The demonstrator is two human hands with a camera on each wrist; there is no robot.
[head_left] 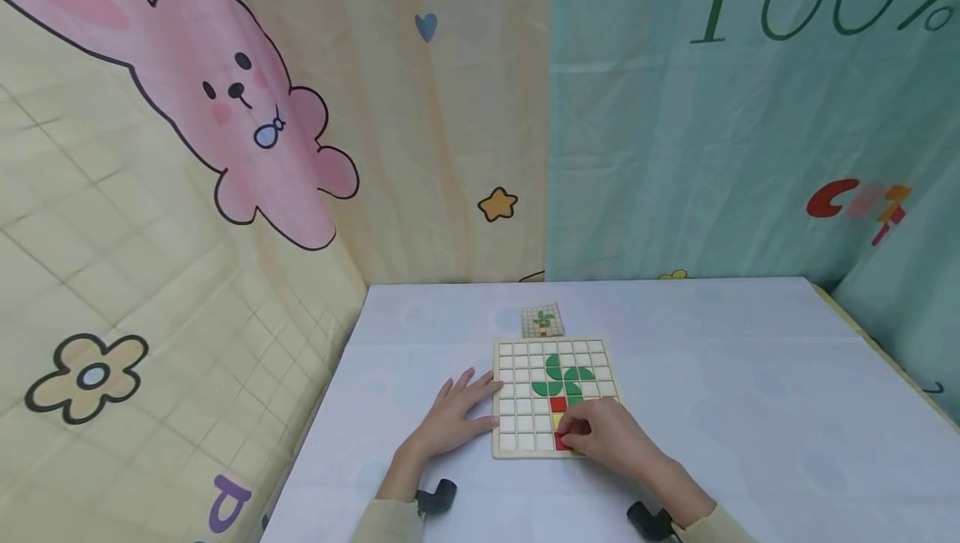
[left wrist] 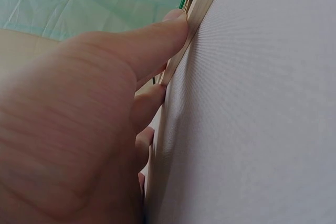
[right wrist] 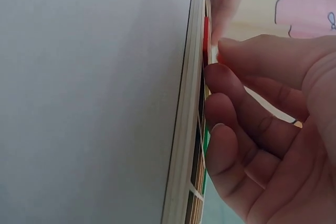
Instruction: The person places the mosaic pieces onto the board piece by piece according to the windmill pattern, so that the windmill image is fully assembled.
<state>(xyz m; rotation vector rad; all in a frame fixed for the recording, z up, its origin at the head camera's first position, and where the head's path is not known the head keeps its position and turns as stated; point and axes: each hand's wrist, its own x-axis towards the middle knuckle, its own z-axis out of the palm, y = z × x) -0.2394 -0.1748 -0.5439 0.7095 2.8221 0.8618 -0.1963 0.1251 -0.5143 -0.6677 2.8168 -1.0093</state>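
A square wooden grid board (head_left: 522, 422) with white cells lies on the table. Green curved tiles (head_left: 579, 374) form a clover shape on it, with a red square tile (head_left: 558, 404) and a yellow tile (head_left: 557, 420) below. My left hand (head_left: 448, 418) rests at the board's left side, fingers extended; in the left wrist view its thumb (left wrist: 157, 43) touches the wooden edge. Thumb and forefinger of my right hand (head_left: 611, 435) pinch at a red tile (head_left: 559, 441) in the bottom row. The fingers partly hide that tile; the hand covers the board's lower right.
Behind the board's far edge lies a small pattern card (head_left: 542, 321) showing a similar clover. The white-covered table (head_left: 720, 393) extends to both sides. Printed curtains (head_left: 420, 127) hang behind and at the sides. Each wrist carries a black camera (head_left: 437, 497).
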